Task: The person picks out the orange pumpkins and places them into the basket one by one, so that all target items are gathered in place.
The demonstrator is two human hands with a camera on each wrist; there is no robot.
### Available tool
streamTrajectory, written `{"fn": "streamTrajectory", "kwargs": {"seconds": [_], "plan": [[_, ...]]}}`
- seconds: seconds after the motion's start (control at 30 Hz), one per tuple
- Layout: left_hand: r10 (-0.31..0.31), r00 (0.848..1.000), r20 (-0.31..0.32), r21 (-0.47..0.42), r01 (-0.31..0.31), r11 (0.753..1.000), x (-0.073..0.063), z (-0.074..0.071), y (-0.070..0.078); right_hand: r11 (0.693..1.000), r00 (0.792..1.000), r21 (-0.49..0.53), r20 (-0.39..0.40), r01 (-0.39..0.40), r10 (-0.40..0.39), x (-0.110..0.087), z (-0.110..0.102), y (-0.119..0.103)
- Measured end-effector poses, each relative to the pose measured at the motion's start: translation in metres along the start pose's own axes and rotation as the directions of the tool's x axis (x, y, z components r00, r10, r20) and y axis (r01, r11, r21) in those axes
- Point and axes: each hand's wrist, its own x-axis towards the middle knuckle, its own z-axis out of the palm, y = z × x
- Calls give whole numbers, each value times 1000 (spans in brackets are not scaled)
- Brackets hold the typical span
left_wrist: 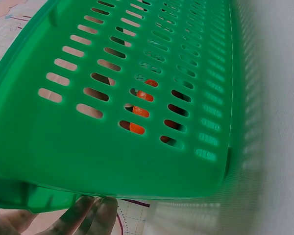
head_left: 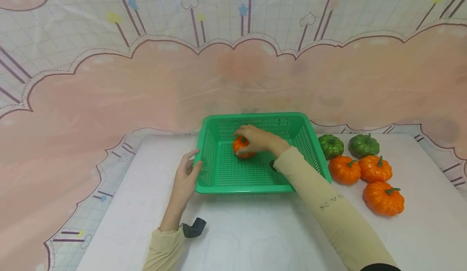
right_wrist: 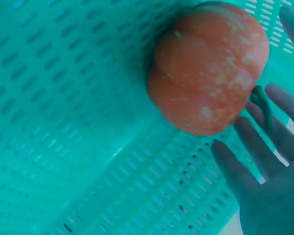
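Observation:
A green plastic basket [head_left: 255,189] with slotted walls stands on the table. One orange pumpkin [head_left: 240,146] with a green stem sits inside it, left of the middle. My right hand [head_left: 256,139] reaches over that pumpkin, fingers and thumb spread apart. In the right wrist view the fingertips [right_wrist: 241,124] lie beside the stem, not wrapped round the pumpkin [right_wrist: 210,68]. My left hand [head_left: 186,179] holds the basket's left rim, its thumb and fingers at the edge. From the left wrist the fingers [left_wrist: 99,215] show below the rim, and orange shows through the slots.
To the basket's right lie two green pumpkins [head_left: 364,145] and several orange ones [head_left: 384,198] on the white table [head_left: 248,238]. A patterned cloth [head_left: 233,80] hangs behind. A dark strap end [head_left: 194,227] sticks out from the left sleeve [head_left: 166,244].

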Motion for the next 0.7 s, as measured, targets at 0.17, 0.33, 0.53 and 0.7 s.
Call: {"fn": "streamTrajectory", "kwargs": {"seconds": [0.17, 0.33, 0.53, 0.7], "plan": [[-4, 1000, 6, -8, 4, 1000, -1, 0, 2, 1000, 1000, -8, -14, 10, -10, -4, -2, -4], [-6, 1000, 6, -10, 6, 1000, -2, -1, 1, 999, 999, -29, -31, 27, -28, -13, -6, -9], [-14, 1000, 4, -2, 14, 1000, -2, -1, 1, 997, 997, -54, -60, 46, -49, -25, -14, -13], [-11, 1000, -1, 3, 11, 1000, -1, 0, 2, 997, 995, -56, -83, 53, -57, -31, -19, -16]]}}
